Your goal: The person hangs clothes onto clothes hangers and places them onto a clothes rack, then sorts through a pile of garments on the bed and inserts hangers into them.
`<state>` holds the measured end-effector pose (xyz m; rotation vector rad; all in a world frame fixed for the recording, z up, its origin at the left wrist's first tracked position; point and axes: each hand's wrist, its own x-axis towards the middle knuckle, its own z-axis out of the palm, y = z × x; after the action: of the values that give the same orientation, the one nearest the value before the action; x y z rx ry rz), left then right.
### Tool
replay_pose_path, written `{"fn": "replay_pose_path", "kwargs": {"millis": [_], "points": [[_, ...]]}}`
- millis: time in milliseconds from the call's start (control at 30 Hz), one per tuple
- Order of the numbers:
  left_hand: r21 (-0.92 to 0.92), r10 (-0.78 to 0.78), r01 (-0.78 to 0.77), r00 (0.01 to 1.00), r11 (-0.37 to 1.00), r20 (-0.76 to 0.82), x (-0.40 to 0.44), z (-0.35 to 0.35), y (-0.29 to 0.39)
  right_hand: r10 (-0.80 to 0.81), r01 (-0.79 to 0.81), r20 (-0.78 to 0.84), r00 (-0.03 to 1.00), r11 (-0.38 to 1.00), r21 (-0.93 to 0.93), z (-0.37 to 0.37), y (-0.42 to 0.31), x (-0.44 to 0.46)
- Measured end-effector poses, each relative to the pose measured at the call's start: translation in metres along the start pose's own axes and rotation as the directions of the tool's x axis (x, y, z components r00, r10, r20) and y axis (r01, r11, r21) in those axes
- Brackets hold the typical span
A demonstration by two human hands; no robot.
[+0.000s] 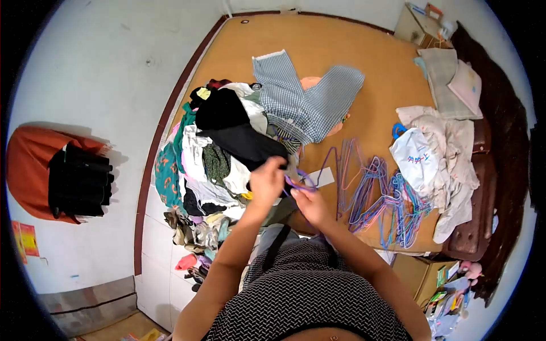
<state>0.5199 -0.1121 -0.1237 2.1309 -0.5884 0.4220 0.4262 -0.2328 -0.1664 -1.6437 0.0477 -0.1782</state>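
A purple clothes hanger (307, 177) is held in my right hand (310, 204), with its thin frame reaching up and across to the left. My left hand (267, 181) is curled closed beside it, at the end of a black garment (247, 145); what lies inside its fingers is hidden. The black garment stretches over a big heap of mixed clothes (219, 165). Beyond my hands, blue-and-white checked trousers (310, 102) lie spread out, partly over a peach-coloured item (310, 83).
Several blue, purple and pink hangers (378, 196) lie in a pile to the right. Past them are a white bag (414, 156) and crumpled pale bedding (455, 170). A white card (324, 177) rests on the tan bed surface (375, 74). More clothes (205, 233) sit at the bed's lower left.
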Motion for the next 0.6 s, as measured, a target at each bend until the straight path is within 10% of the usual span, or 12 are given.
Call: {"fn": "replay_pose_path", "kwargs": {"millis": [133,367,600], "points": [[-0.058,0.07,-0.077,0.99,0.995,-0.122,-0.012,-0.021,0.041,0.292,-0.28,0.034,0.956,0.871,0.403,-0.007,-0.058,0.014],[0.22,-0.281,0.361,0.903,0.906,-0.325,-0.036,-0.05,0.01,0.155,-0.073,-0.029,0.987,0.61,0.789,-0.04,-0.168,0.054],[0.062,-0.51,0.506,0.851,0.86,0.124,-0.094,-0.036,0.041,-0.015,0.196,-0.285,0.958,0.759,0.621,-0.002,-0.142,0.098]]}}
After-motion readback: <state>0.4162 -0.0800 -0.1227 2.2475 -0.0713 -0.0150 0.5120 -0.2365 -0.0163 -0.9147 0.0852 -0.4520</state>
